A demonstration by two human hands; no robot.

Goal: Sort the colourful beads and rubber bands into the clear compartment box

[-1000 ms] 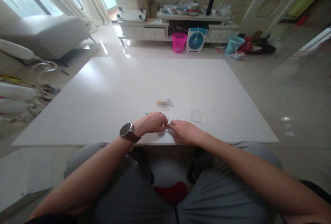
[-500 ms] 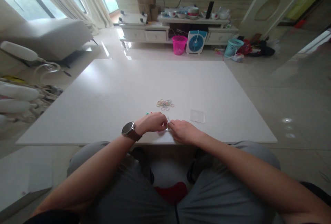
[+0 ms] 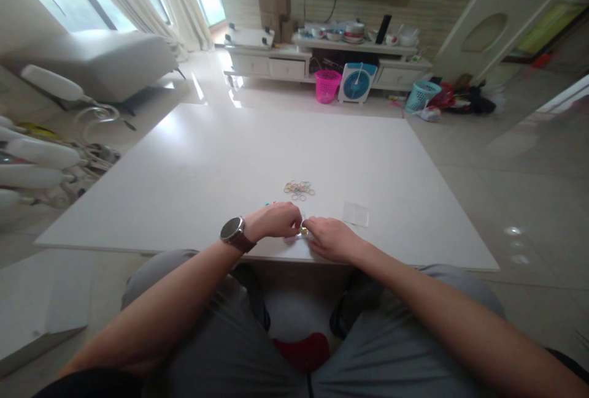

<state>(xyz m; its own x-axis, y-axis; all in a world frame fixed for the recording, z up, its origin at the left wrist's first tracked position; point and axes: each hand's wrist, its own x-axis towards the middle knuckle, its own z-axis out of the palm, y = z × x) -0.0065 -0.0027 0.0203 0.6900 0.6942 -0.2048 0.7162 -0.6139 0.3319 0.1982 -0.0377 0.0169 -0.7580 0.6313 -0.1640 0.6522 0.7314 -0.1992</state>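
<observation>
Near the front edge of the white table (image 3: 221, 153), my left hand (image 3: 278, 220), with a watch at its wrist, has its fingers curled down and pressed together. My right hand (image 3: 332, 238) meets it from the other side, fingers bent inward. Between the fingertips shows a small yellow-green piece (image 3: 304, 231), beside a pinkish clear item (image 3: 291, 239) partly under my left hand. What each hand grips is mostly hidden. Beyond the hands lies a loose pile of coloured rubber bands (image 3: 299, 190). A flat clear plastic piece (image 3: 356, 214), like a lid, rests to the right.
Small green and red bits (image 3: 270, 203) lie just behind my left hand. Across the floor stand a pink basket (image 3: 327, 86), a blue fan (image 3: 358, 83) and a light-blue basket (image 3: 422, 96) before a low cabinet. White padded chairs (image 3: 46, 156) are at the left.
The whole view has shifted slightly as the head moved. My hands stay together at the same spot, and a bit more of the yellow-green piece shows between them.
</observation>
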